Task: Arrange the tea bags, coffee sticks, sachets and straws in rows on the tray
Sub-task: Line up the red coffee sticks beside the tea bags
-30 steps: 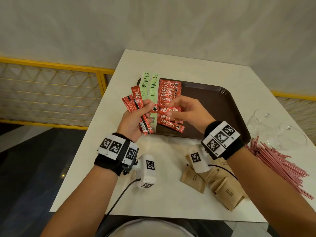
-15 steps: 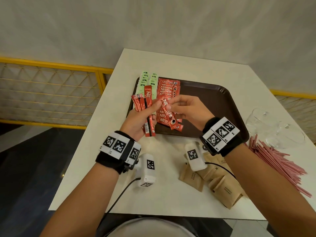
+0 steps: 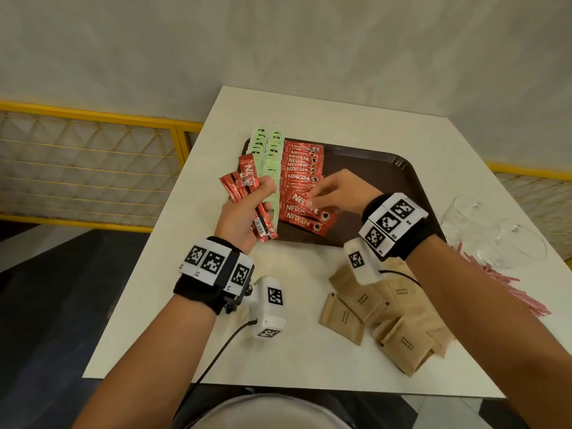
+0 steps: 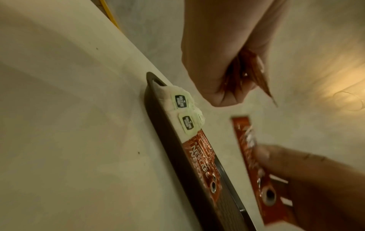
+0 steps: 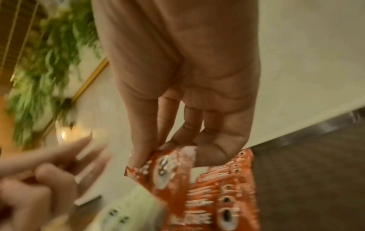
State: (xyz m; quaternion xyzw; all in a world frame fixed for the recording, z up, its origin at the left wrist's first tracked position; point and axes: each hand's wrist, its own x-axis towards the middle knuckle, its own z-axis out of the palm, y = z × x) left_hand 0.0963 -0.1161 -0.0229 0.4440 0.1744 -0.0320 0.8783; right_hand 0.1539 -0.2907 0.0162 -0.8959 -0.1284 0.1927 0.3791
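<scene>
left hand grips a fan of red coffee sticks; just beside it, right hand pinches one stick above the tray.

Glossy foil coffee sticks; matt paper sugar sachets; plastic tray.

white table, grey wall, yellow mesh railing

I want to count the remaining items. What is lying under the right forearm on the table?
Brown sugar sachets lie there, and red straws further right. The right forearm covers some, so the count is unclear.
</scene>
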